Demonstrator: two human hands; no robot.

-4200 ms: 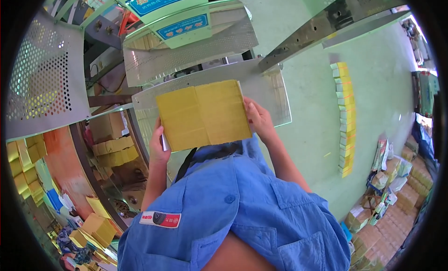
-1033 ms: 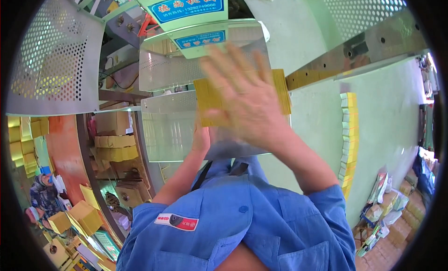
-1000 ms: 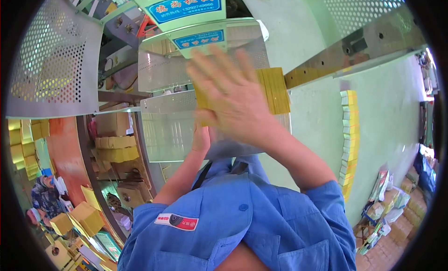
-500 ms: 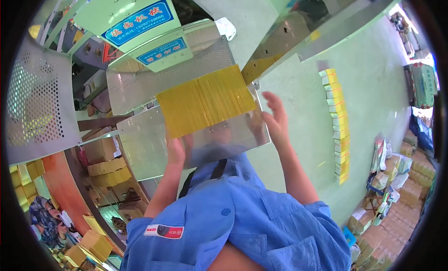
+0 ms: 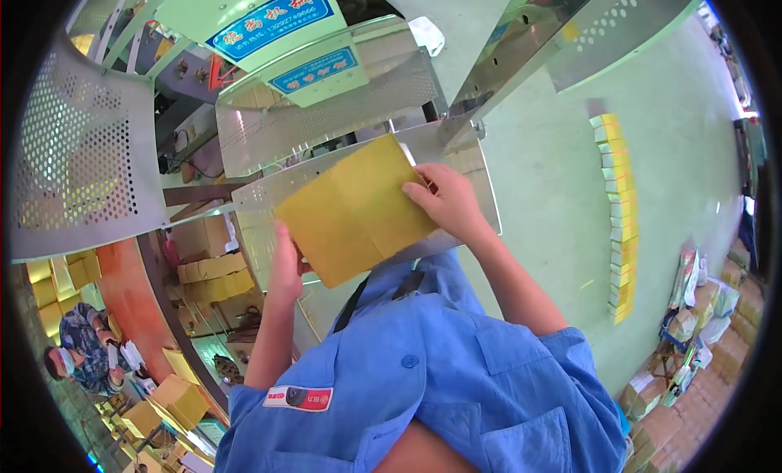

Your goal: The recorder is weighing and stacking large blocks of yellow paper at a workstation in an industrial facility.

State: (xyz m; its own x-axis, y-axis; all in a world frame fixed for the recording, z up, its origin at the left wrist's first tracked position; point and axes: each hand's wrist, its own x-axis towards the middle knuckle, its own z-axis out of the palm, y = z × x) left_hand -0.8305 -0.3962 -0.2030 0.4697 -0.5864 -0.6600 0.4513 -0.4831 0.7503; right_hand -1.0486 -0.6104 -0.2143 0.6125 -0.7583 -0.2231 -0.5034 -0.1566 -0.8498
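Note:
A yellow paper stack [image 5: 354, 216] is held in front of me, its broad, flat face turned up with a faint crease across it. My left hand [image 5: 285, 265] is closed on its left end, thumb along the edge and fingers partly hidden beneath. At the opposite end my right hand [image 5: 448, 200] grips the upper right side, with the thumb on top and the other fingers curled around the edge. Under the stack lies a shiny metal tray [image 5: 476, 176] of the machine. The stack sits tilted over it, its near corner reaching past the tray's front edge.
Beyond the tray stand a perforated metal plate [image 5: 326, 115] and a pale green machine panel [image 5: 191, 13]. A perforated guard [image 5: 73, 180] is at left. Yellow-and-white bundles [image 5: 621, 229] line the floor at right. A person [image 5: 85, 351] sits at lower left near cartons [image 5: 179, 401].
The stack has turned from showing its many sheet edges to showing a flat face, and has come nearer to me. My right hand, open beside the tray before, now grips it.

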